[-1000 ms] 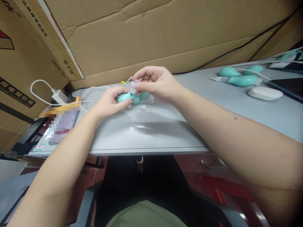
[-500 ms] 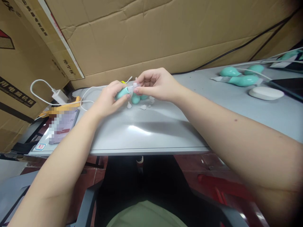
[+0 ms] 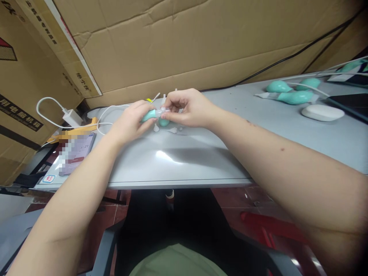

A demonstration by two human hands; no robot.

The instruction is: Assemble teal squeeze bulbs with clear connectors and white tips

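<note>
Just above the grey surface [image 3: 184, 161], the left hand [image 3: 130, 122] clasps a soft teal rubber bulb [image 3: 149, 115], neck turned rightward. The right hand [image 3: 188, 109] pinches a small clear plastic tip [image 3: 163, 110] at that neck, steadied close; a second teal bulb [image 3: 164, 122] lies just beneath both grips.

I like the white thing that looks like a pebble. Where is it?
The white pebble-shaped thing lies far right on the grey table, just in front of the teal bulbs, well away from both hands.

Bare grey table [image 3: 178, 161] before the hands, white cable [image 3: 106, 115] left, cardboard wall [image 3: 184, 50] behind
</note>
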